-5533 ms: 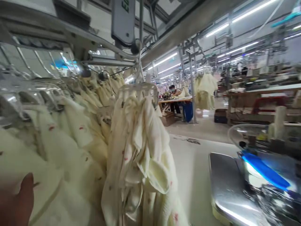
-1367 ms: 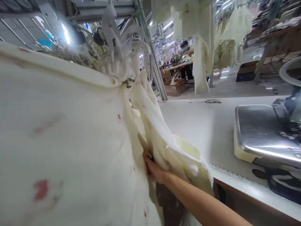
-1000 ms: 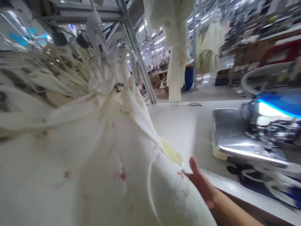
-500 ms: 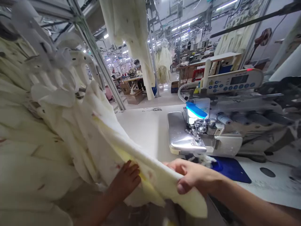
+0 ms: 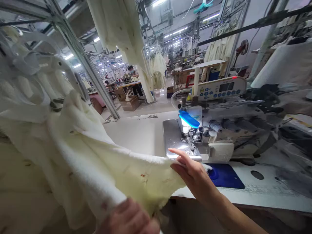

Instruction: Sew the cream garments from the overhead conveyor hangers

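A pale yellow fleece garment piece [image 5: 136, 175] with small reddish prints stretches from the hangers on the left toward the sewing machine. My right hand [image 5: 192, 169] pinches its far end between thumb and fingers, close to the front of the machine's metal plate [image 5: 174, 138]. Low in the view, my left hand [image 5: 131, 216] is closed round the near edge of the cloth; it is blurred by motion. The overlock sewing machine [image 5: 220, 148] stands just beyond my right hand, its lamp lit under a blue cover [image 5: 188, 119].
White hangers [image 5: 31, 94] with more pale garments crowd the left side. A metal post [image 5: 85, 65] rises behind the white table [image 5: 131, 133]. A blue pad [image 5: 226, 177] lies at the machine's front. Cloth hangs overhead [image 5: 117, 26]. Farther back, a person [image 5: 133, 73] sits at a workstation.
The cloth has been spread wider. My right hand has moved up toward the machine plate with its end, while my left hand has dropped lower along the near edge. The view has shifted slightly.
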Tool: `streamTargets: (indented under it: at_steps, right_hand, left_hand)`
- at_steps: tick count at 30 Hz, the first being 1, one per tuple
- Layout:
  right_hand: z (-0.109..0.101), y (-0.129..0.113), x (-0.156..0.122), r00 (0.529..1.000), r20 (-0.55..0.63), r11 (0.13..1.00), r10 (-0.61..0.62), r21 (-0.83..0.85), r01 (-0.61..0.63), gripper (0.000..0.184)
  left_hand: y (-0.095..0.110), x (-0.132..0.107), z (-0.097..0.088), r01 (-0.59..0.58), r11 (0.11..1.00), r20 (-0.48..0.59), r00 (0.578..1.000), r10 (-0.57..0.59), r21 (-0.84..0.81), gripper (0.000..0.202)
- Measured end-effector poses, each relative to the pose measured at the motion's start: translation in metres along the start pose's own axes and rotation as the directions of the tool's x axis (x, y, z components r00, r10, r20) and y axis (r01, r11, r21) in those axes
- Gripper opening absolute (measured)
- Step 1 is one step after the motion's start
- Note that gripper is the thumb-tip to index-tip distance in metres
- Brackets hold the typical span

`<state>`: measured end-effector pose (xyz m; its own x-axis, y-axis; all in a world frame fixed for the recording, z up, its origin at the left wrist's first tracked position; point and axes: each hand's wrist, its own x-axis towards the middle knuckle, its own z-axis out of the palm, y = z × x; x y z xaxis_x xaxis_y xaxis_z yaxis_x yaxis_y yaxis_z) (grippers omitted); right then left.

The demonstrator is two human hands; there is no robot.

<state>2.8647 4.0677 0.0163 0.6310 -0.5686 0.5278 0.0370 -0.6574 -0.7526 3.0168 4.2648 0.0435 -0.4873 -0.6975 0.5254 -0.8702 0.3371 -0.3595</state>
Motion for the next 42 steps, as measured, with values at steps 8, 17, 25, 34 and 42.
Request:
streamTargets:
  at_steps: [8, 17, 25, 34, 42]
  right_hand:
    - [-0.033, 0.028, -0.01, 0.925, -0.331, 0.965, 0.185, -0.119, -0.235, 0.019]
    - [-0.025, 0.052, 0.013, 0.808, -0.559, 0.872, 0.185, -0.286, -0.398, 0.012]
    - [-0.032, 0.022, -0.063, 0.991, 0.004, 0.967, 0.137, 0.215, -0.134, 0.055]
    - [-0.028, 0.033, -0.062, 0.91, 0.023, 0.716, 0.413, 0.609, -0.34, 0.034]
    - [-0.022, 0.027, -0.042, 0.902, -0.126, 0.817, 0.412, 0.489, -0.305, 0.032]
  left_hand:
    - [-0.025, 0.12, 0.083, 0.326, 0.945, 0.121, 0.939, -0.322, -0.013, 0.01]
    - [-0.033, 0.142, 0.104, 0.312, 0.947, 0.091, 0.948, -0.305, -0.072, 0.007]
    - [0.005, 0.109, 0.062, 0.257, 0.908, 0.026, 0.964, -0.264, -0.33, 0.015]
    - [0.027, 0.133, 0.084, 0.412, 0.868, 0.204, 0.908, -0.365, -0.278, 0.018]
    - [-0.009, 0.146, 0.082, 0.391, 0.92, 0.042, 0.919, -0.392, 0.024, 0.03]
